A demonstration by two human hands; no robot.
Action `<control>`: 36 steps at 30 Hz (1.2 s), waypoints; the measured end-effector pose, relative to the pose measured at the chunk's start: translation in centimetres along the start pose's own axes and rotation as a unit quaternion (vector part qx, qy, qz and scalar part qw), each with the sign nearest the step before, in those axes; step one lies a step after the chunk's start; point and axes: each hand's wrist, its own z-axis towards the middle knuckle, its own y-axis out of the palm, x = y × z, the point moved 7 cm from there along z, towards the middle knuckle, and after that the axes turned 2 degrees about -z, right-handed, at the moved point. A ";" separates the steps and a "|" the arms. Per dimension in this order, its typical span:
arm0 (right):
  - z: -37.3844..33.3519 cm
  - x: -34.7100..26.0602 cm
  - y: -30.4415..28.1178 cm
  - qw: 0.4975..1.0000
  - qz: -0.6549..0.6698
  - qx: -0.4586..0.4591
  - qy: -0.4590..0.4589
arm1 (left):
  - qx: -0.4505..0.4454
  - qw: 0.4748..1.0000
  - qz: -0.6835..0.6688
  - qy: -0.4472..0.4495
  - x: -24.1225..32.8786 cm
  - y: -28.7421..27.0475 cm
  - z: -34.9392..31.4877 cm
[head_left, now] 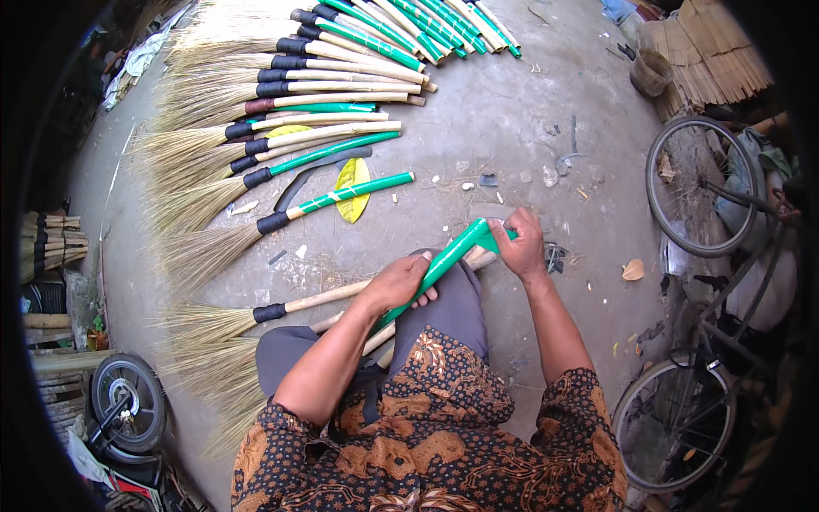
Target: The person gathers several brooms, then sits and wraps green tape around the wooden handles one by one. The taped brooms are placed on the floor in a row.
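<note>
Across my lap lies a broom handle covered in shiny green plastic wrap, slanting up to the right. My left hand is closed around the wrapped handle, thumb on top. At its upper end my right hand pinches a loose flap of the green wrap, fingers pressed together. Under my left forearm a broom with a bare pale handle and black binding rests at my legs. More straw bristles spread out to the left below it; which handles they belong to is partly hidden by my arm.
Ahead, several finished-looking brooms fan out on the concrete floor, some with green handles. A yellow leaf lies by the nearest green-handled broom. A bicycle stands at right, a motorbike wheel at lower left, a basket far right.
</note>
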 end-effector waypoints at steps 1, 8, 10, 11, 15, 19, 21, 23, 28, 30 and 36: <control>-0.1 0.0 0.4 1.000 -0.013 -0.012 0.007 | 0.070 0.986 0.136 0.060 1.1 -0.7 -0.1; 0.8 -1.1 0.6 0.999 -0.009 -0.038 0.014 | 0.053 0.989 0.133 -0.047 2.0 0.7 -0.7; 0.8 -1.2 0.5 0.996 -0.012 -0.051 0.077 | 0.154 0.954 0.256 0.028 3.8 0.1 -1.1; 0.4 -1.2 0.4 0.992 0.009 -0.041 0.117 | 0.179 0.941 0.273 0.089 4.7 0.1 -1.3; -3.1 -2.2 0.6 0.965 0.078 -0.007 0.252 | 0.206 0.951 0.219 0.079 3.9 -1.2 -0.9; -4.4 -3.2 0.7 0.949 0.135 0.068 0.276 | 0.084 0.995 0.018 0.040 2.7 -1.3 0.5; -4.1 -4.0 0.7 0.954 0.115 0.074 0.267 | 0.135 0.974 0.157 0.090 4.3 -1.7 0.2; -3.6 -5.2 0.3 0.961 0.093 0.077 0.249 | 0.201 0.935 0.238 0.170 6.8 -1.8 -0.9; -1.6 -9.9 -2.1 0.980 0.109 0.115 0.120 | 0.106 0.976 0.093 0.167 10.5 -2.3 -3.8; -0.4 -11.8 -3.1 0.983 0.119 0.128 0.055 | 0.051 0.981 0.043 0.182 11.9 -2.6 -5.0; 1.8 -17.1 -4.1 0.980 0.157 0.095 -0.076 | 0.239 0.896 0.226 0.298 16.5 -4.2 -9.7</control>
